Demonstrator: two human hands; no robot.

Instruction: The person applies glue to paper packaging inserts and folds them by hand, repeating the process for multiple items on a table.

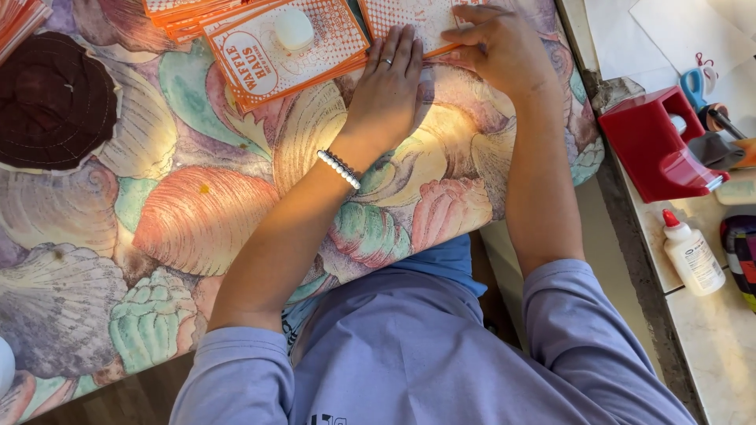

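I watched both hands working at the far edge of the table (197, 212), which was covered by a cloth printed with large seashells in peach, green and lilac. My left hand (387, 90) lay flat and spread, palm down, fingers together and pointing away from me, pressing on the lower edge of an orange-and-white patterned card (409, 16); a ring showed on one finger and a white bead bracelet (339, 169) sat on the wrist. My right hand (498, 47) was curled just beside it, fingertips pinched narrow on the same card's orange edge, so the two hands were almost touching. The card lay at the top of the view, partly cut off by the frame.

Just left of it, a fanned stack of similar orange cards (268, 55) rested on the cloth, with a pale oval object (294, 28) sitting on the top one. A dark brown round mat (51, 102) lay well apart at the far left. On the stone counter to my right stood a red tape dispenser (654, 145), a white glue bottle with a red cap (691, 253) nearer to me, and blue-handled scissors (697, 81) behind the dispenser
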